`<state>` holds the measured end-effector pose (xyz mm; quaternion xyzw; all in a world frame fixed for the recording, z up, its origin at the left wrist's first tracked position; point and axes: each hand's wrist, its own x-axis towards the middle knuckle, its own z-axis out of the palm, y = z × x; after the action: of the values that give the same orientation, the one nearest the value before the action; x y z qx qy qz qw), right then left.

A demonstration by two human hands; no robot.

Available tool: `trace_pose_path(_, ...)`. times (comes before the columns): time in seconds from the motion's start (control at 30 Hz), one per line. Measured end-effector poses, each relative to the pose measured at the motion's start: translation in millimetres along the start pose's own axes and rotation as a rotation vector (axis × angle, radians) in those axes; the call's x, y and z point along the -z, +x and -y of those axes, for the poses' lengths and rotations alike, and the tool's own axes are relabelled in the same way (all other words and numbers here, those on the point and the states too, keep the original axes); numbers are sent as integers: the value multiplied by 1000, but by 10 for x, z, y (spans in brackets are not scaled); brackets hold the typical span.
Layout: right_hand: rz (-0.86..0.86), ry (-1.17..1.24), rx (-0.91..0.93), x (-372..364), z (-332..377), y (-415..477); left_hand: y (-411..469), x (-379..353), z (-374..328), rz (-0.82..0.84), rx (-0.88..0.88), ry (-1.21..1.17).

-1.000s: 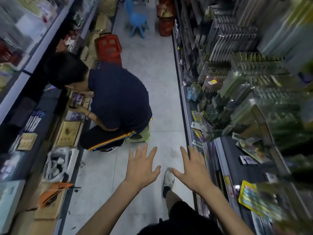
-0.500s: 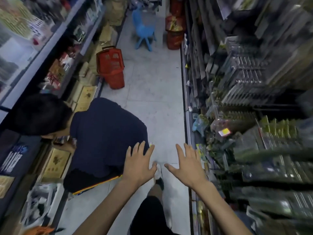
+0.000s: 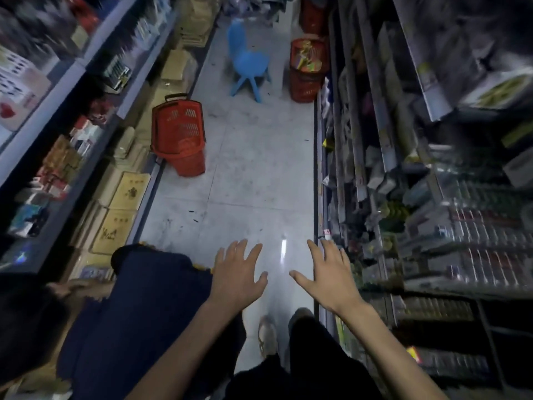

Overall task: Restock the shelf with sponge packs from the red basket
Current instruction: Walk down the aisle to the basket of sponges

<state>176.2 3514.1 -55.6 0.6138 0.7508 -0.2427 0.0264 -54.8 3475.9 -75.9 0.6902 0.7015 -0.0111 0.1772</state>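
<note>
Hands lead the head view: the left hand (image 3: pixel 236 277) and the right hand (image 3: pixel 328 278) are both stretched out palm down over the aisle floor (image 3: pixel 245 186). Their fingers are spread wide and straight and hold nothing, well on the near side of the blue chair (image 3: pixel 248 63) that stands far down the aisle. Just right of that chair, close against the foot of the right-hand shelving (image 3: pixel 375 145), stands a red basket (image 3: pixel 304 85) heaped with bright yellow and green packs (image 3: pixel 307 57). These look like the stock to be shelved, though blur and distance leave it unconfirmed that they are sponges. A second red basket (image 3: pixel 178 140), with a black handle and seemingly nothing in it, sits nearer than the chair and to its left, by the cartons along the opposite shelf. A crouching person (image 3: pixel 144 313) in a dark blue top is nearer again, on the chair's left side of the aisle, right beside the left hand; whether they touch cannot be told. As a judgement, sponge packs should be very light, soft and springy, but their film wrap is likely slick, and loose packs can slide off one another. Each would best be taken across its middle, thumb on one face and fingers on the other, squeezing gently, or by the sealed top edge if it hangs on a peg. The basket is stiff plastic, best lifted by its rim or a handle, which cannot be made out here.
</note>
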Motion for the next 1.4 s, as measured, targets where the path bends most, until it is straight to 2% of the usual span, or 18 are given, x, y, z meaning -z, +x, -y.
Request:
trace_pose_path(0.23,28,39,-30,479,-82,1579,1610,348,172,-61,-3,-28)
trace_pose_path(0.43,66,21,2,956,-163,3232,3208,862,312,-12,33,-7)
trace_pose_path(0.57,83,67,31,1393,-22,4283,4129,1276,451,-30,71,45)
trace_pose_path(0.73,71,32,108,1875,179,5435,5221,1792,699,-108,93,62)
trace_pose_path(0.9,71,-30,146,2214,300,6712,6417,2124,1127,-119,108,23)
trace_pose_path(1.17,105,-101,89,2865,591,8759,8471,2719,1962,-43,21,-14)
trace_pose_path(1.4,17,-115,24,3487,742,10138,10113,3373,2126,-6,-91,54)
